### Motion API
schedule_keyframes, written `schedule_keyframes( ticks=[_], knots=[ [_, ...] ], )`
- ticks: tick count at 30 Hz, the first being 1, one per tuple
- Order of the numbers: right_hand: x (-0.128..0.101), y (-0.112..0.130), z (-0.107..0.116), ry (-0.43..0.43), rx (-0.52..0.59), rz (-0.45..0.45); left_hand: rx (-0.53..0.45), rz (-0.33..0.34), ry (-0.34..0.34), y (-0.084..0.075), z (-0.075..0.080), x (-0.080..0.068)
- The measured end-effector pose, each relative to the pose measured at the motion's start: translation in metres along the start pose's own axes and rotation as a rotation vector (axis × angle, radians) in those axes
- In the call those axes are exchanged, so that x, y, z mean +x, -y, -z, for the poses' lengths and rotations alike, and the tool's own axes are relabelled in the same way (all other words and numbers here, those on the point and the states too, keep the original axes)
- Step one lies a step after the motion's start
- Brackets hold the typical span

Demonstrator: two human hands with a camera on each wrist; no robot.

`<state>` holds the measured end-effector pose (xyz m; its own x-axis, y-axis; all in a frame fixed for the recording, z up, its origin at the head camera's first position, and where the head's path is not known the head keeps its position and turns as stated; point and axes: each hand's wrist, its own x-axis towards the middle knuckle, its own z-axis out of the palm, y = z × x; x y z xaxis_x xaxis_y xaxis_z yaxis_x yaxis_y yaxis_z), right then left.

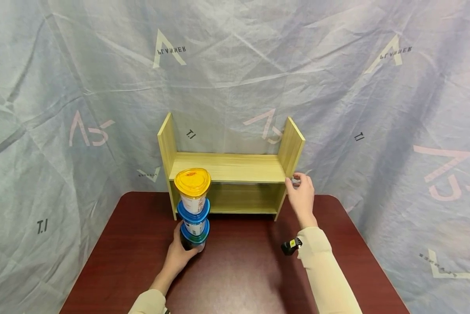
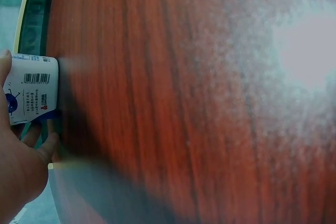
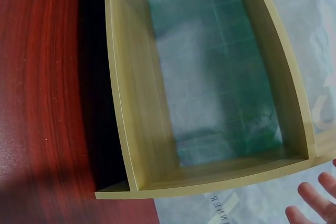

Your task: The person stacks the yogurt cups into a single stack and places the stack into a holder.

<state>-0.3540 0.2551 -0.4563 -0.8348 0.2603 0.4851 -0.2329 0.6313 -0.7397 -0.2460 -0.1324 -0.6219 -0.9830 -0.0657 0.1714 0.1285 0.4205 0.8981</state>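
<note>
Three lidded tubs are stacked in front of the shelf's left end: a yellow-lidded tub on top, a blue-lidded tub in the middle and another blue-lidded tub at the bottom. My left hand grips the bottom tub, thumb on the near side. In the left wrist view, a white tub with a barcode shows by that hand's fingers. At the wooden shelf's right end, my right hand is raised beside the side panel, holding nothing. Its fingers look loosely spread in the right wrist view.
The two-level shelf, with upright side panels, stands at the back of the dark red table. Grey printed cloth hangs behind and on both sides. A small black device is strapped at my right wrist.
</note>
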Motion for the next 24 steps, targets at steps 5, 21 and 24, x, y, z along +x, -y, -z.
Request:
schedule_keyframes(
  ticks=[5, 21, 24],
  knots=[
    [0.006, 0.000, 0.000, -0.016, -0.020, 0.008, -0.002, 0.007, 0.001, 0.000, 0.000, 0.001],
    [0.020, 0.002, -0.004, -0.073, -0.106, -0.007, -0.012, 0.001, -0.012, 0.000, 0.001, 0.001],
    [0.021, 0.002, -0.005, -0.083, -0.122, -0.016, -0.011, 0.008, -0.009, 0.000, 0.001, 0.000]
  ],
)
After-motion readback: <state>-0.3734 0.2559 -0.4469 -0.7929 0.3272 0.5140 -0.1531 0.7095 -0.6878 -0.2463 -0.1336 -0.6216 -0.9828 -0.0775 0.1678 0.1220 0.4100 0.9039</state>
